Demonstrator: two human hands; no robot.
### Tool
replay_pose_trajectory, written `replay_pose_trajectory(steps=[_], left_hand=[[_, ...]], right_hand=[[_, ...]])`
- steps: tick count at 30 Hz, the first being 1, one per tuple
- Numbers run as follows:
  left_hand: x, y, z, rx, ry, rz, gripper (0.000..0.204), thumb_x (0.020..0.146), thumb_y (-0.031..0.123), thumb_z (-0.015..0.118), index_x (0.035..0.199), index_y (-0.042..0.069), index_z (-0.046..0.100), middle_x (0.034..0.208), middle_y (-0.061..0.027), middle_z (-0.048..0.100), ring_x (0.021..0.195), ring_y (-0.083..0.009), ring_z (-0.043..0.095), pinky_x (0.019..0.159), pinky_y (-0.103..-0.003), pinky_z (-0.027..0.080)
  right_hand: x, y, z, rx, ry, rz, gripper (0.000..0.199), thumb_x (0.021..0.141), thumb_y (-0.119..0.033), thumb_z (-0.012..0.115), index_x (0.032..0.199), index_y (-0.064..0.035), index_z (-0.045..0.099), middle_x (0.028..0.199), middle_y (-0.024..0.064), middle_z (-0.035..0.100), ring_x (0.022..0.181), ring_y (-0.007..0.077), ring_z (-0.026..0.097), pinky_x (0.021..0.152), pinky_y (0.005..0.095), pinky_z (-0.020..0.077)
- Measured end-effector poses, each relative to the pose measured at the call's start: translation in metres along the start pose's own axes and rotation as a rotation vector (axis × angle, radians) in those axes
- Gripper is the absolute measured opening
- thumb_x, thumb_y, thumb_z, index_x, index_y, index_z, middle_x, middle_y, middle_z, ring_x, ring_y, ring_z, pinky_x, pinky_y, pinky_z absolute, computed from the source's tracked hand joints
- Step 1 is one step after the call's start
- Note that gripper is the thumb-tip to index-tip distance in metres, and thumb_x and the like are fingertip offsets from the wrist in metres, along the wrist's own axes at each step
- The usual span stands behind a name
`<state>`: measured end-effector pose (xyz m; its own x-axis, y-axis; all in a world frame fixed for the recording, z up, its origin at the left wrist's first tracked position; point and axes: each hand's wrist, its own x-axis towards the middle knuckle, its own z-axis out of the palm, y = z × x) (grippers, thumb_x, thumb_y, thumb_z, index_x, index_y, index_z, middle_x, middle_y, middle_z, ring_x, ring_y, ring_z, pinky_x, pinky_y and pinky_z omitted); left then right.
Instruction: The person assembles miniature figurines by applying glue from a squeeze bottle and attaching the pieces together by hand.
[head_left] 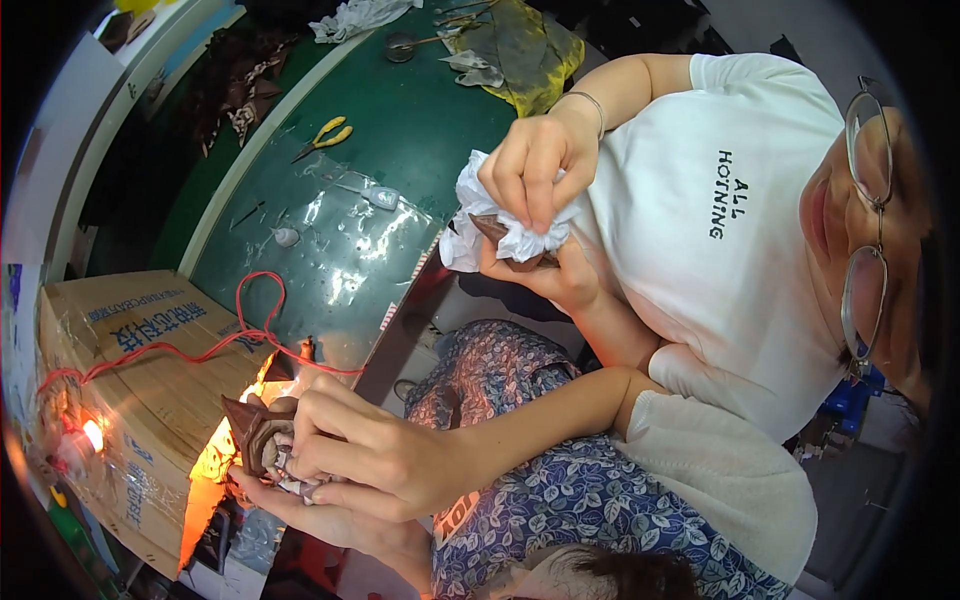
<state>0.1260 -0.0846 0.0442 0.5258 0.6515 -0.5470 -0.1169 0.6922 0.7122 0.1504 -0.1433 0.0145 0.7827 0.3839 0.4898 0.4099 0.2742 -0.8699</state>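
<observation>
A brown figurine (258, 432) with a pointed top and carved, paler detail lies between my two hands, low on the left. My right hand (370, 450) closes over its near side, fingers bent. Below it, my left hand (335, 518) cups the underside; its fingers are partly covered by the right. Farther up, a co-worker's upper hand (540, 165) pinches white tissue paper (465, 195) around a brown pointed piece (490, 228). The co-worker's other hand (565, 275) supports that bundle from beneath.
Yellow-handled pliers (325, 138) and a small grey-white tool (378, 197) lie on the green table (400, 110). A cardboard box (120, 310) with a red cord (180, 348) over it stands left, near a glowing light (93, 434). Yellow sheeting (530, 60) lies at the far edge.
</observation>
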Motion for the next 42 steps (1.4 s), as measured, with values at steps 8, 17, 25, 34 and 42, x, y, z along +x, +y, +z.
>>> replay_pose_trajectory(steps=[8, 17, 25, 34, 42], left_hand=[[0.016, -0.011, -0.003, -0.015, -0.04, -0.039, 0.081, 0.081, 0.054, 0.057, 0.136, 0.005, 0.022, 0.132, -0.0109, 0.039, 0.11, -0.0258, 0.047, 0.096, -0.039, 0.038], [0.025, -0.017, -0.005, -0.049, -0.071, -0.082, 0.072, 0.083, 0.051, 0.054, 0.13, 0.005, 0.027, 0.126, -0.0098, 0.042, 0.106, -0.0237, 0.048, 0.092, -0.037, 0.039], [0.033, -0.026, -0.006, -0.084, -0.093, -0.121, 0.064, 0.085, 0.049, 0.052, 0.125, 0.005, 0.032, 0.12, -0.0088, 0.044, 0.102, -0.0218, 0.048, 0.089, -0.035, 0.04], [0.036, -0.031, -0.008, -0.12, -0.12, -0.165, 0.055, 0.087, 0.047, 0.05, 0.12, 0.005, 0.037, 0.114, -0.0076, 0.047, 0.098, -0.0197, 0.049, 0.086, -0.033, 0.04], [0.036, -0.033, -0.008, -0.158, -0.151, -0.197, 0.048, 0.088, 0.045, 0.048, 0.115, 0.005, 0.041, 0.108, -0.0066, 0.05, 0.095, -0.0178, 0.05, 0.083, -0.031, 0.041]], right_hand=[[-0.003, 0.003, 0.001, 0.008, 0.019, 0.019, 0.017, 0.072, -0.004, 0.063, 0.084, 0.0029, 0.053, 0.086, 0.0138, 0.041, 0.086, 0.0313, 0.043, 0.091, 0.0477, 0.0324], [-0.001, 0.002, -0.003, -0.035, 0.028, 0.02, 0.016, 0.072, -0.005, 0.061, 0.083, 0.0037, 0.053, 0.086, 0.0139, 0.04, 0.085, 0.0303, 0.042, 0.084, 0.0438, 0.0347], [0.0, 0.004, -0.004, -0.054, 0.049, 0.029, 0.014, 0.073, -0.005, 0.061, 0.082, 0.0028, 0.053, 0.086, 0.0136, 0.039, 0.083, 0.0285, 0.04, 0.076, 0.0382, 0.0351], [-0.001, 0.007, -0.005, -0.045, 0.059, 0.046, 0.013, 0.074, -0.005, 0.059, 0.081, 0.0024, 0.053, 0.086, 0.0139, 0.039, 0.083, 0.0292, 0.04, 0.077, 0.0388, 0.0348], [-0.002, 0.006, -0.008, -0.049, 0.064, 0.042, 0.012, 0.074, -0.005, 0.059, 0.081, 0.0026, 0.052, 0.085, 0.014, 0.039, 0.082, 0.0293, 0.04, 0.077, 0.0386, 0.0352]])
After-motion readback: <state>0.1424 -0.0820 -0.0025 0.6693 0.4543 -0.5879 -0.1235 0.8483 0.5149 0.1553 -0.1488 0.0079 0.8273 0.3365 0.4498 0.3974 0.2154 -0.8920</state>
